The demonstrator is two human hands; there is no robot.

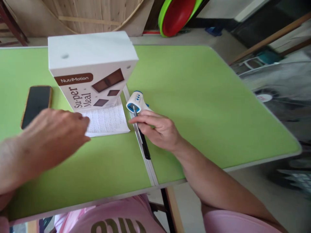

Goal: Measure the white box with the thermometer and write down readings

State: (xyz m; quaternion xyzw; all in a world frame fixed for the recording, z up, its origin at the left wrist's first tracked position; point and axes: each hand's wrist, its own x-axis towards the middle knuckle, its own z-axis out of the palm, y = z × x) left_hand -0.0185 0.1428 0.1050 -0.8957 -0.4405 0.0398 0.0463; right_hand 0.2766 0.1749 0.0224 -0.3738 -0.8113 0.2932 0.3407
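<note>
My right hand (pixel 160 129) pinches a black and silver pen (pixel 144 145) between its thumb and fingers, over the table's metal seam. Just beyond those fingers lies a white and blue infrared thermometer (pixel 136 99), partly hidden by the hand. My left hand (pixel 55 137), slightly blurred, hovers with fingers curled down by the left edge of a handwritten sheet of paper (pixel 109 121); its palm side is hidden. A white NutriMotion meal box (pixel 93 61) stands upright on the back of the paper. Left of it is a dark phone (pixel 36 102), close to my left hand.
The green table (pixel 206 106) has a pale metal edge. A fan (pixel 264 95) stands past its right side. Behind the table are a round wooden board (pixel 89 11) and green and red basins (pixel 178 14). Table legs (pixel 170 207) show below the front edge.
</note>
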